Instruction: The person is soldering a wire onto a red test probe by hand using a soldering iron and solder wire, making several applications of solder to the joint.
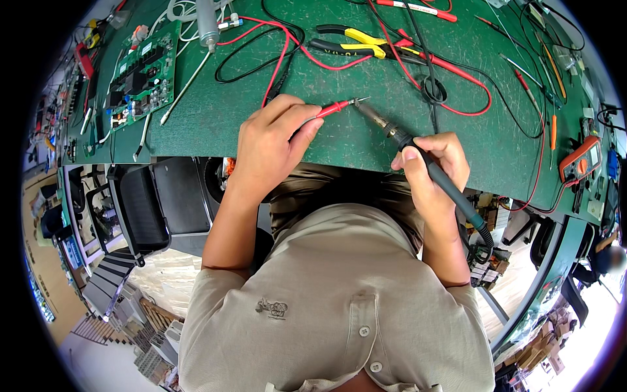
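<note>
My left hand (273, 140) pinches a red test probe (334, 109) with a metal tip pointing right. In my right hand (434, 163) a soldering iron (428, 157) with a dark handle is gripped like a pen. Its tip meets or nearly meets the probe's metal end; I cannot tell whether they touch. Both tools are held above the green work mat (215, 124), close to its near edge. Beyond them lie yellow-and-black pliers (362, 40) and a second red probe (457, 70) with its lead.
A green circuit board (145, 75) lies at the left with white cables. Red and black leads loop across the mat's far side. At the right are a red multimeter (580, 160) and an orange screwdriver (553, 134). A black chair (140, 209) stands left below the table edge.
</note>
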### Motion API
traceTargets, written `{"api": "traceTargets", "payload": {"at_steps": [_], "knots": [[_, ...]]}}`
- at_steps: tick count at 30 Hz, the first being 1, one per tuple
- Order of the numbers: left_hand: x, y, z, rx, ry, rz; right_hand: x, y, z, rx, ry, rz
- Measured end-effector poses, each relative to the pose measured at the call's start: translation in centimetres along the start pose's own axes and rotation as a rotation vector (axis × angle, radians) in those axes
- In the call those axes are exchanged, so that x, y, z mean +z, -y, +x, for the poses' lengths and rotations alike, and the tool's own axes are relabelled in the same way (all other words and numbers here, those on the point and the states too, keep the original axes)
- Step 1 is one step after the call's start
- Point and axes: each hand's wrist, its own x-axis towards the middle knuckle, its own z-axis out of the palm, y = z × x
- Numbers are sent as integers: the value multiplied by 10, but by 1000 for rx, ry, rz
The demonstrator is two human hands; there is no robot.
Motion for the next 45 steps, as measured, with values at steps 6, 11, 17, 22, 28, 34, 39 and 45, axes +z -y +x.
{"api": "traceTargets", "payload": {"at_steps": [6, 11, 17, 22, 28, 34, 39, 45], "knots": [[0, -1, 1, -3, -4, -8, -1, -1, -1, -11, 10, -28], [-1, -1, 1, -14, 23, -11, -4, -6, -2, -24, 16, -74], [-1, -1, 1, -23, 25, -26, 1, -3, -2, 12, -40, -20], [-1, -1, 1, -24, 25, -14, 1, -2, -2, -7, -34, -24], [-1, -1, 1, -17, 19, -15, 0, -3, -2, -27, -20, -29], [-1, -1, 1, -30, 36, -17, 0, 0, -2, -21, -11, -29], [-2, -2, 3, -38, 43, -45, 0, -2, -3, -27, -16, -42], [-2, -3, 3, -39, 47, -54, -1, -7, -4, -36, -36, -92]]}}
